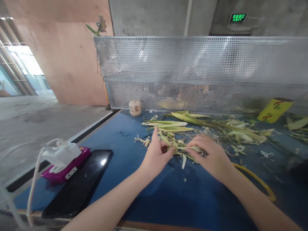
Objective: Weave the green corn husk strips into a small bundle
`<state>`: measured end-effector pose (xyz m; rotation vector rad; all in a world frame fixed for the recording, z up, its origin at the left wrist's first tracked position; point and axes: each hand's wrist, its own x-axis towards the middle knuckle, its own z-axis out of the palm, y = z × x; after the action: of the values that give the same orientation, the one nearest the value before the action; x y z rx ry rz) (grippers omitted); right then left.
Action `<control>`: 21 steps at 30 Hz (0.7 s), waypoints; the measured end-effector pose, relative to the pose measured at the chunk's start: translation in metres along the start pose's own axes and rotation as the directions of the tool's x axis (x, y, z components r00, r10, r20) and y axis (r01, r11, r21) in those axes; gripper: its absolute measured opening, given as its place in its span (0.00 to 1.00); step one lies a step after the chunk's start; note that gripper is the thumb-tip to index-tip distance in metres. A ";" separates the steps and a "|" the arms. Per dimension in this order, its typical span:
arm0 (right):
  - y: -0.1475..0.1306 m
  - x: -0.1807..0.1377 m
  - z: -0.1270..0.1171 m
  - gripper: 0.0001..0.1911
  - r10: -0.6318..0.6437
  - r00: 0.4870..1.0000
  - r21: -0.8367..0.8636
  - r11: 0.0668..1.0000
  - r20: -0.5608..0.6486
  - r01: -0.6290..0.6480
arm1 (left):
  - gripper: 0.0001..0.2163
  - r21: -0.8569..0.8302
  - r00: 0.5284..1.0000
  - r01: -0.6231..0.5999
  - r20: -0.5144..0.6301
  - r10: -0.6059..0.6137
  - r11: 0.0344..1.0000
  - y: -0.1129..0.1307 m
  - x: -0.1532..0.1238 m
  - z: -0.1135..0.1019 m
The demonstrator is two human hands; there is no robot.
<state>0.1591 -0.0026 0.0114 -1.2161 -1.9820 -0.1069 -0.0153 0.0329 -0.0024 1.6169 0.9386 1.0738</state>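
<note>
- Husk strip [183, 149]: pale green, lying on the blue counter [154, 192], at the near edge of the husk pile [216, 130].
- Left hand [156, 155]: thumb and fingers pinched on the strip's left end.
- Right hand [211, 154]: fingers curled on the strip's right end.
- Phone [79, 186]: black, at 9 o'clock from the hands, well apart.
- Yellow cup [274, 110]: tilted, at 2 o'clock, by the perforated screen [192, 57].
- Small jar [135, 107]: at 11 o'clock.
</note>
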 end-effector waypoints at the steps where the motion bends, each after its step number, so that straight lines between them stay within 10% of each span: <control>1: -0.002 0.000 0.000 0.05 0.004 1.000 0.043 0.999 0.009 -0.004 | 0.44 0.010 1.000 0.001 0.018 -0.001 1.000 0.000 0.000 0.000; 15: -0.001 -0.001 0.003 0.21 0.177 0.959 0.450 0.854 0.223 -0.262 | 0.49 -0.134 0.979 -0.005 0.201 0.032 0.991 -0.002 -0.005 0.009; 21: -0.004 0.001 0.002 0.08 0.260 0.924 0.519 0.769 0.280 -0.374 | 0.42 -0.033 0.967 -0.062 0.245 0.069 0.998 -0.001 -0.007 0.005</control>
<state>0.1540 -0.0031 0.0118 -1.1618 -1.7379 0.7549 -0.0127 0.0251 -0.0060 1.7243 0.7082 0.8991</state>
